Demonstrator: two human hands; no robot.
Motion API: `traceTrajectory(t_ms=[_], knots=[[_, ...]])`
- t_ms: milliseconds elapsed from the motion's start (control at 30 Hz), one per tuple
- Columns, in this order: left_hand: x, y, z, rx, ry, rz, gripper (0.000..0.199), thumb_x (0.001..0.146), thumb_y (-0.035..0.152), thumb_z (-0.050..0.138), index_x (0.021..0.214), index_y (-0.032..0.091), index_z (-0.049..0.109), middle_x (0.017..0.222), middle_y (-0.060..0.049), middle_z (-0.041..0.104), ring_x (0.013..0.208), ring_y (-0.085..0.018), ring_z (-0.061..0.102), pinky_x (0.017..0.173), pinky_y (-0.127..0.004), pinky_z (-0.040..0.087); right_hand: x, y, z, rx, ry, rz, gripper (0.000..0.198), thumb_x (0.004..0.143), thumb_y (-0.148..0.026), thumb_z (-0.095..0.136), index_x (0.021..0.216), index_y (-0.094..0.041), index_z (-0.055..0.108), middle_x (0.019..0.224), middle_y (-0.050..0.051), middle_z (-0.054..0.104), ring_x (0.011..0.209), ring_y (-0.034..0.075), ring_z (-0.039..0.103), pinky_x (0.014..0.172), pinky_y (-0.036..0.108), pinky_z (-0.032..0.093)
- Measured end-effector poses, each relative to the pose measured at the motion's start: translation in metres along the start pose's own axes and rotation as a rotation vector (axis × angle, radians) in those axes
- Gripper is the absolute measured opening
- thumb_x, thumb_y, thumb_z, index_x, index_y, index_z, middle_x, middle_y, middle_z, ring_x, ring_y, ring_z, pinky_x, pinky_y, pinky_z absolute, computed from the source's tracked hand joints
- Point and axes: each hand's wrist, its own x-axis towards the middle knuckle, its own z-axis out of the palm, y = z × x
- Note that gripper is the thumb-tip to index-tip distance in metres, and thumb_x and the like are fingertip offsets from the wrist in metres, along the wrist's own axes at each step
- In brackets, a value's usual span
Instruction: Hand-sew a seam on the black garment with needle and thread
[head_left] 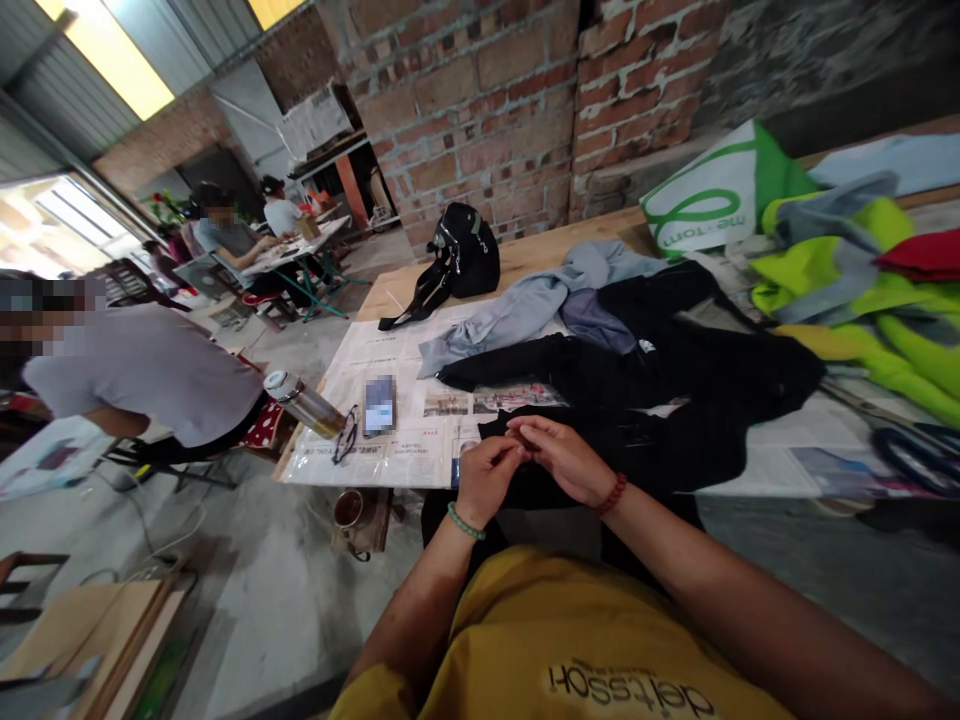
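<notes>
Both hands meet in front of my body at the table's near edge, over a black garment (660,445). My left hand (484,482) has its thumb and fingers pinched together. My right hand (566,462) is curled, its fingertips touching those of the left. Whatever lies between the fingertips is too small to make out. The black garment spreads out to the right, its sleeve reaching left. Behind it lies a grey-blue garment (510,312). A green bead bracelet circles my left wrist and a red one my right.
On the newspaper-covered table (397,350) are a phone (379,405), glasses (346,436), a tilted-looking bottle (306,405) and a black cap (469,250). Scissors (915,455), yellow-green clothes (855,290) and a green-white bag (712,200) occupy the right. A seated person (157,360) is at left.
</notes>
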Motion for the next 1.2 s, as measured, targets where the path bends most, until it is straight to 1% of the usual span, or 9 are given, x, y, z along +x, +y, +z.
traceTrajectory(t_ms=[133, 367, 467, 533, 600, 733, 833, 900, 1200], knots=[[0.005, 0.001, -0.003, -0.010, 0.040, -0.021, 0.008, 0.075, 0.024, 0.063, 0.076, 0.022, 0.070, 0.059, 0.001, 0.060, 0.055, -0.012, 0.050, 0.054, -0.023, 0.037, -0.009, 0.000, -0.006, -0.068, -0.134, 0.083, 0.035, 0.072, -0.045, 0.065, 0.091, -0.016, 0.062, 0.072, 0.001, 0.059, 0.064, 0.010, 0.057, 0.062, 0.025, 0.045], [0.005, -0.004, -0.006, 0.280, 0.054, -0.010, 0.015, 0.081, 0.026, 0.055, 0.078, 0.018, 0.067, 0.064, 0.001, 0.061, 0.059, -0.011, 0.054, 0.058, -0.023, 0.042, -0.013, -0.010, -0.018, -0.293, -0.059, 0.009, 0.034, 0.071, -0.033, 0.060, 0.097, -0.012, 0.057, 0.069, -0.002, 0.057, 0.055, 0.006, 0.053, 0.058, 0.022, 0.042], [-0.001, -0.007, -0.005, 0.459, 0.043, 0.127, 0.014, 0.079, 0.021, 0.056, 0.088, 0.018, 0.067, 0.087, -0.004, 0.065, 0.081, -0.015, 0.060, 0.074, -0.028, 0.048, -0.014, -0.010, -0.022, -0.392, -0.034, -0.041, 0.038, 0.073, -0.030, 0.054, 0.106, -0.012, 0.050, 0.066, -0.004, 0.055, 0.048, 0.005, 0.049, 0.051, 0.020, 0.038], [-0.007, -0.006, -0.004, 0.578, 0.018, 0.250, 0.031, 0.075, 0.017, 0.060, 0.105, 0.019, 0.063, 0.111, -0.008, 0.061, 0.104, -0.020, 0.055, 0.089, -0.035, 0.046, -0.017, -0.007, -0.021, -0.474, -0.043, -0.039, 0.043, 0.073, -0.028, 0.051, 0.113, -0.013, 0.044, 0.061, -0.006, 0.053, 0.044, 0.005, 0.045, 0.046, 0.019, 0.035], [-0.014, -0.003, -0.003, 0.662, -0.062, 0.321, 0.040, 0.073, 0.016, 0.061, 0.113, 0.020, 0.059, 0.118, -0.009, 0.058, 0.110, -0.023, 0.053, 0.097, -0.042, 0.041, -0.020, -0.002, -0.019, -0.537, -0.063, -0.021, 0.048, 0.073, -0.025, 0.048, 0.119, -0.014, 0.039, 0.059, -0.008, 0.051, 0.041, 0.006, 0.042, 0.043, 0.018, 0.033], [-0.023, 0.004, -0.002, 0.728, -0.212, 0.312, 0.023, 0.081, 0.014, 0.053, 0.098, 0.022, 0.065, 0.096, -0.004, 0.068, 0.092, -0.018, 0.061, 0.098, -0.046, 0.038, -0.025, 0.004, -0.013, -0.664, -0.092, -0.074, 0.053, 0.074, -0.021, 0.047, 0.126, -0.014, 0.036, 0.058, -0.008, 0.048, 0.046, 0.006, 0.042, 0.045, 0.018, 0.034], [-0.025, 0.006, -0.005, 0.738, -0.157, 0.284, 0.034, 0.080, 0.014, 0.055, 0.113, 0.021, 0.059, 0.110, -0.007, 0.065, 0.103, -0.021, 0.058, 0.095, -0.044, 0.040, -0.026, 0.005, -0.012, -0.757, -0.135, -0.113, 0.058, 0.073, -0.014, 0.047, 0.130, -0.013, 0.037, 0.059, -0.006, 0.050, 0.054, 0.007, 0.047, 0.054, 0.019, 0.039], [-0.024, 0.006, -0.007, 0.722, -0.172, 0.290, 0.038, 0.078, 0.013, 0.057, 0.116, 0.021, 0.057, 0.115, -0.008, 0.063, 0.107, -0.022, 0.056, 0.093, -0.042, 0.042, -0.026, 0.004, -0.014, -0.772, -0.196, -0.069, 0.062, 0.073, -0.012, 0.047, 0.133, -0.014, 0.033, 0.061, -0.005, 0.052, 0.056, 0.008, 0.048, 0.054, 0.019, 0.040], [-0.024, 0.008, -0.008, 0.643, -0.377, 0.341, 0.015, 0.083, 0.015, 0.053, 0.088, 0.019, 0.067, 0.079, -0.002, 0.070, 0.080, -0.016, 0.062, 0.078, -0.031, 0.045, -0.028, 0.000, -0.024, -0.576, -0.405, 0.193, 0.066, 0.070, -0.011, 0.041, 0.135, -0.013, 0.027, 0.065, -0.004, 0.056, 0.042, 0.004, 0.043, 0.041, 0.015, 0.033]])
